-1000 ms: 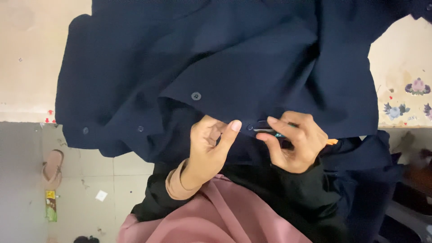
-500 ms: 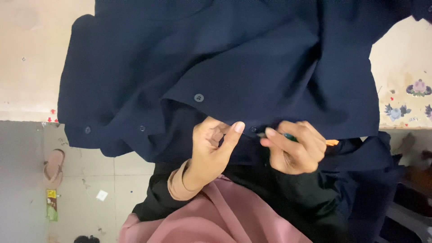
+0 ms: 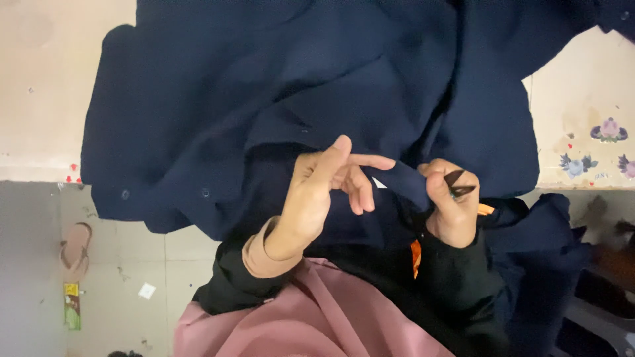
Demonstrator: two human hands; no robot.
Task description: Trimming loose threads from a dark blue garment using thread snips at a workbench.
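home sewing spot: tiled floor (image 3: 119, 264), sandal (image 3: 74, 248), flower-painted surface (image 3: 595, 152), navy cloth (image 3: 297, 99) spread out.

Two hands raised close together, wrists bent

The left hand (image 3: 317, 198) stands edge-on, thumb up toward twelve o'clock, forefinger stretched toward three o'clock, other fingers loosely curled. The right hand (image 3: 450, 205), just beside it at three o'clock, is balled in a fist, knuckles up. Both forearms rise from six o'clock in dark sleeves.
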